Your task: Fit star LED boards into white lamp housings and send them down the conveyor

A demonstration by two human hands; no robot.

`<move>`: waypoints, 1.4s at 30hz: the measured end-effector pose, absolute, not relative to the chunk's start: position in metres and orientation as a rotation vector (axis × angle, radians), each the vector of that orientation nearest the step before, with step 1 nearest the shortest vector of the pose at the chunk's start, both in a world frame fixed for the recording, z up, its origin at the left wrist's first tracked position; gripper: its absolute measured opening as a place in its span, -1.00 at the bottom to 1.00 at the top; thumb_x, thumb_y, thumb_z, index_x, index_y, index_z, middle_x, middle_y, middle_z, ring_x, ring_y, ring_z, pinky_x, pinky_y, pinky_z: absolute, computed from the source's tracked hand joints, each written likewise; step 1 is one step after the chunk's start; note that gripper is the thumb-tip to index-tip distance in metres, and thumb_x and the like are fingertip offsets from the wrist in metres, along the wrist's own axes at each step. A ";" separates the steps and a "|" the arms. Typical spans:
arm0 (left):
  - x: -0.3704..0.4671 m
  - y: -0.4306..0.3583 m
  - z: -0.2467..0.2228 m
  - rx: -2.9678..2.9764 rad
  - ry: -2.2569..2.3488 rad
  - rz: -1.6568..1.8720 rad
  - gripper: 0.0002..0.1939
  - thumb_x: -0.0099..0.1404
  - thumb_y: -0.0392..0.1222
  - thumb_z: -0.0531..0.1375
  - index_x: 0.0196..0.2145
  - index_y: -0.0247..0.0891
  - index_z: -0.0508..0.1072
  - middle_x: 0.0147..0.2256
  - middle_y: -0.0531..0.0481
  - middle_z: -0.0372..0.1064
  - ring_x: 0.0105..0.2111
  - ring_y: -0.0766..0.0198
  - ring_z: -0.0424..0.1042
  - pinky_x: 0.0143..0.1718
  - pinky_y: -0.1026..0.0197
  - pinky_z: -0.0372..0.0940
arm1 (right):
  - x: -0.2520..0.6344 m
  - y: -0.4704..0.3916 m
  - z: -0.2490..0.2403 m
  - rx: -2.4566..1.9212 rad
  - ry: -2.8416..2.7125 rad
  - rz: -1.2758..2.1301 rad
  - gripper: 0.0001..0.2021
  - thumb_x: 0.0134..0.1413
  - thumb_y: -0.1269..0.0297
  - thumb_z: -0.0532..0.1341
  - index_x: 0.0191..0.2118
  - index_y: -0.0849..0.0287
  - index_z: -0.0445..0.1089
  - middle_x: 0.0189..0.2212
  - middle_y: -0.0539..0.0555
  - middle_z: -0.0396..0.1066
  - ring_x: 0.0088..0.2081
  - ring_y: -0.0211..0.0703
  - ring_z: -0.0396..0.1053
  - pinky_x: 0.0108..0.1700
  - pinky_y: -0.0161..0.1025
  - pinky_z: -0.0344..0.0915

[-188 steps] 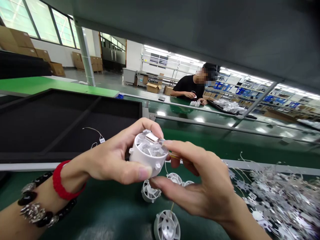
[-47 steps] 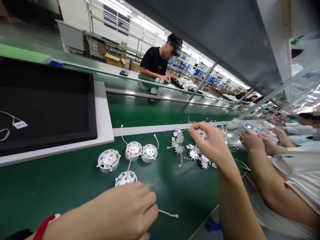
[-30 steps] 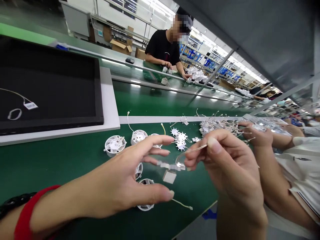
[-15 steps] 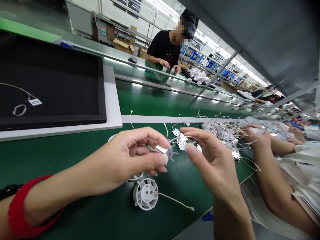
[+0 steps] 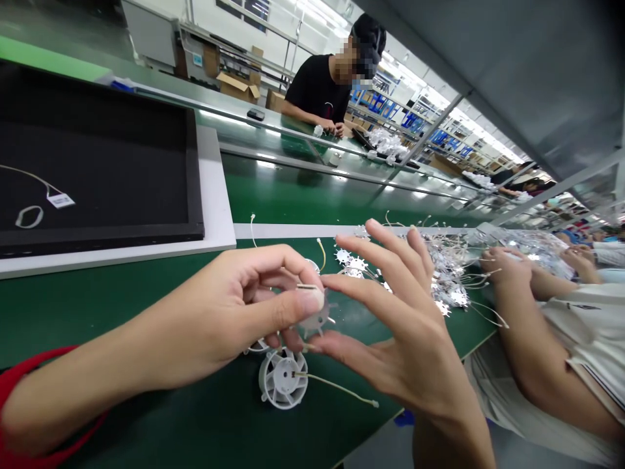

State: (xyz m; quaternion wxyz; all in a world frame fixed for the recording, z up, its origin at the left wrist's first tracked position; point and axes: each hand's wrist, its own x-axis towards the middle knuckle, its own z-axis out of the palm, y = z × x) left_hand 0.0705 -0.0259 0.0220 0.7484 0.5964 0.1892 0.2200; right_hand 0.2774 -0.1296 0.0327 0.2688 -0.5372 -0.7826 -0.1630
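"What are the hands doing?"

"The left hand (image 5: pixel 254 312) pinches a toothed plate (image 5: pixel 318 318) between thumb and index finger. The right hand (image 5: pixel 405 332) is spread, its index fingertip and thumb at the plate's right side; whether the thumb touches it, I can't tell."

"Which way does the plate point?"

"It's up above the green surface (image 5: pixel 195 423), one flat side towards the camera, short prongs pointing right and down. It looks round, so I can't give it a long axis. A narrow edge (image 5: pixel 306 286) above the left thumb runs nearly level, left to right."

"And below?"

"A white round housing (image 5: pixel 284 380), spoked face towards the camera, its cable (image 5: pixel 336 387) running right and slightly nearer. Others show partly behind the left hand."

"Further out?"

"A heap of plates and wires (image 5: pixel 446 264) on the right, near a neighbour's hand (image 5: pixel 508 266)."

"Containers?"

"A black tray (image 5: pixel 122 163) at left holds a tag (image 5: pixel 61 200) on a wire (image 5: pixel 27 172) and a white loop (image 5: pixel 29 226). Opposite, by a person in a black shirt (image 5: pixel 315 85), a dark tray (image 5: pixel 360 139) carries white parts (image 5: pixel 388 144)."
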 end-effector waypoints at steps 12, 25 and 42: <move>0.066 -0.025 0.034 1.688 0.745 0.796 -0.70 0.29 0.06 0.37 -0.49 -0.16 0.56 -0.09 0.00 0.59 -0.14 0.07 0.62 -0.53 0.40 0.37 | 0.261 -0.124 0.018 -1.432 -1.839 -0.983 -0.75 0.38 -0.06 0.36 -0.08 0.00 0.51 0.24 0.25 0.38 0.36 0.39 0.20 0.46 0.51 -0.18; 0.072 -0.028 0.031 1.193 0.614 0.580 -0.75 0.30 0.01 0.45 -0.39 -0.18 0.59 -0.39 0.10 0.55 -0.37 0.31 0.55 -0.35 0.44 0.49 | 0.250 -0.117 0.008 -1.409 -1.744 -1.040 -0.69 0.46 -0.11 0.26 -0.10 0.02 0.52 0.14 0.15 0.53 0.32 0.28 0.34 0.51 0.34 -0.13; 0.068 -0.021 0.037 0.837 0.514 0.375 -0.64 0.19 -0.08 0.61 -0.11 -0.20 0.69 -0.38 0.01 0.65 -0.42 0.28 0.66 -0.39 0.41 0.60 | 0.266 -0.112 0.016 -1.203 -1.886 -0.559 -0.77 0.32 0.48 0.33 -0.04 -0.04 0.50 -0.26 -0.08 0.72 -0.21 -0.05 0.69 0.32 0.12 0.32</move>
